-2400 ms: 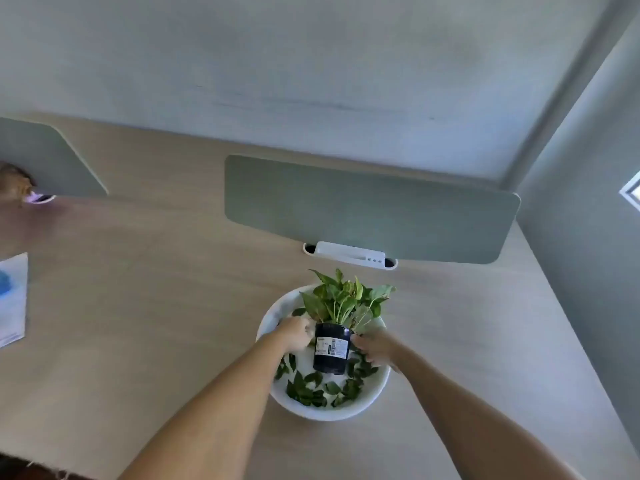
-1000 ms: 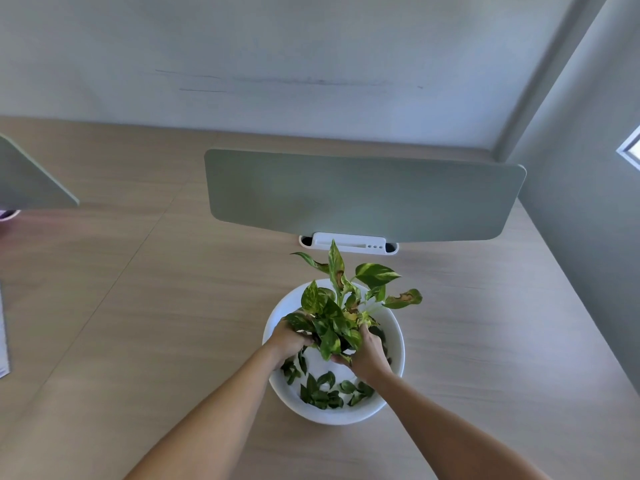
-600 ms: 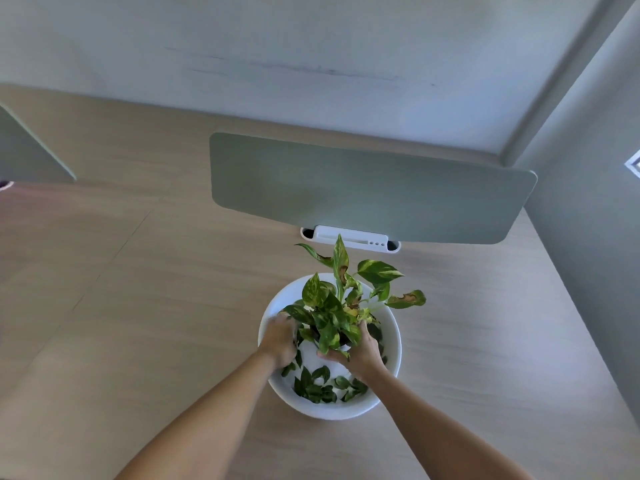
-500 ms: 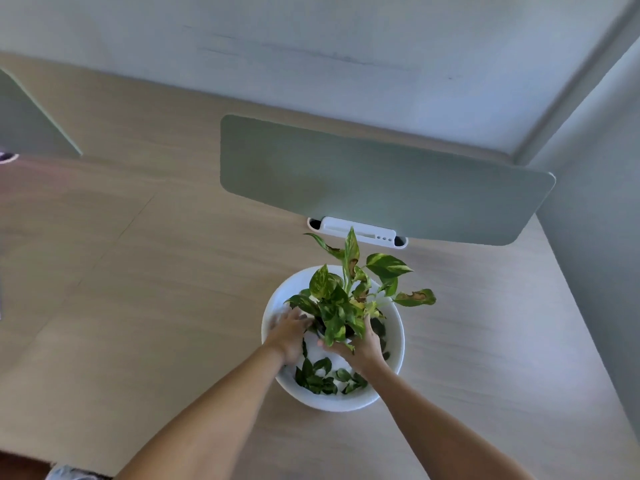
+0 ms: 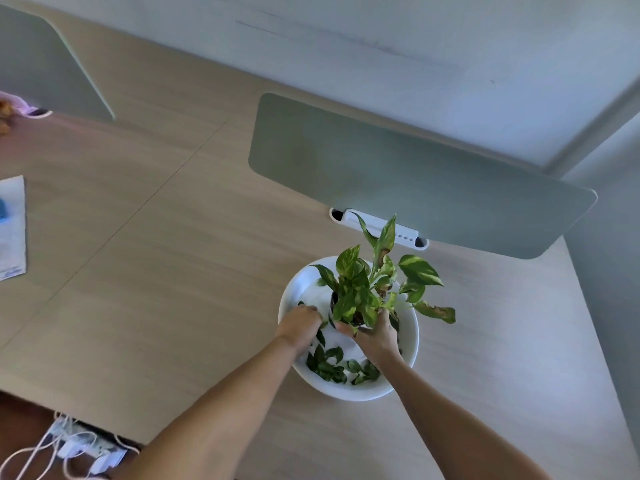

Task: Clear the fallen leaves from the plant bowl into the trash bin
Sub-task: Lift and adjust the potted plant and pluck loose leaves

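In a white bowl [image 5: 410, 336] on a wooden desk [image 5: 156, 271]: potted plant [image 5: 367, 289] clasped by right hand [image 5: 375, 336]; left hand [image 5: 299, 323] curled over fallen leaves [image 5: 334, 367], finger grip unclear.

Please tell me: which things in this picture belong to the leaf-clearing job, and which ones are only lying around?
Belong to the job:
- white bowl
- fallen leaves in the bowl
- potted plant standing in the bowl
- left hand and right hand, both in the bowl at the pot

Only lying around:
- green desk divider
- paper sheet
- power strip with cables

No trash bin is in view.
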Action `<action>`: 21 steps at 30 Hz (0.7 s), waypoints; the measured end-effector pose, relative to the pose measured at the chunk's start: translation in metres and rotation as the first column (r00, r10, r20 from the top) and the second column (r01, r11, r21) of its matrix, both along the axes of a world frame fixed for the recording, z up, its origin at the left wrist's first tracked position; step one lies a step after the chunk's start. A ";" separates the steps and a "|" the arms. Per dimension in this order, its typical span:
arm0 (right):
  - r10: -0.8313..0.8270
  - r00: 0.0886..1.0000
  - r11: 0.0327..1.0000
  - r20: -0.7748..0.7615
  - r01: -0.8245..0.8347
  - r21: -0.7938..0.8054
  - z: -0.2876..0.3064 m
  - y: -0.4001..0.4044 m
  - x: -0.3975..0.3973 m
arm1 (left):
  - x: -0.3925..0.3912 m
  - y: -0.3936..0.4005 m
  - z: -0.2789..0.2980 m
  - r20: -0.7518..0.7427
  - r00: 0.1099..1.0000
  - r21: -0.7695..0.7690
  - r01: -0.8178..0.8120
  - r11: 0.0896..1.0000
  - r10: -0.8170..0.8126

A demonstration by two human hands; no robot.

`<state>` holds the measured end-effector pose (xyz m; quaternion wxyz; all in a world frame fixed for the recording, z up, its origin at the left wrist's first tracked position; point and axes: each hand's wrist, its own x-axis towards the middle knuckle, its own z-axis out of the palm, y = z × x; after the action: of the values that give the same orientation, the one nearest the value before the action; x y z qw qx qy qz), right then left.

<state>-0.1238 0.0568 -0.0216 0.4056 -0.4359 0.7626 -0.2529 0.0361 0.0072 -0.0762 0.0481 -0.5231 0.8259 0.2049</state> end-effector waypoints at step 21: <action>0.306 0.847 0.952 -0.435 -0.259 0.166 -0.032 0.034 -0.029 | 0.007 0.020 0.016 -0.108 0.983 0.168 -0.128 0.978 0.147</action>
<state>-0.1528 0.0905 -0.0541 0.2695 -0.5695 0.7754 -0.0424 0.0435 0.0268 -0.0601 0.0259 -0.5601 0.7700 0.3045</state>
